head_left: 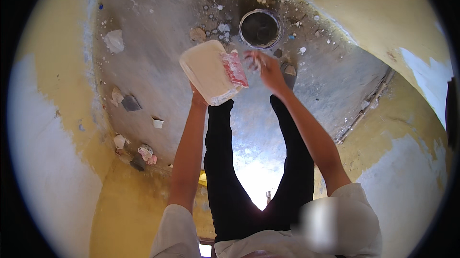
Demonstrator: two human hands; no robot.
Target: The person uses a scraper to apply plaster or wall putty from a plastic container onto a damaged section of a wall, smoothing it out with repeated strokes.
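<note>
Yellow wall (81,109) with broad white patches stands well left of your left-hand grip; another yellow-and-white wall (407,176) stands well right of your right hand. Grey floor (158,76) runs under both, pale spatter thickest beyond the hands. Your black trousers (220,162) show on the near side of the grip, legs apart. A thin stick (366,106) lies along the foot of the right wall, well right of your right hand.

Cream board (203,68): in your left hand (199,97), which grips its near edge from below, fingers mostly hidden under it. Board sits just beyond that grip, tilted. Round bucket (259,29), dark inside, just beyond your right hand (269,72). That hand is off the board's right side, fingers blurred; cannot tell whether they are spread or pinching anything. Grey shoe (289,71) just right of it.

Red strip (233,69), smeared white, lies along the board's right side, between your hands. Crumpled white sheet (114,41) well left of the left grip, farther out; small white scrap (157,123) left of it, nearer you.
</note>
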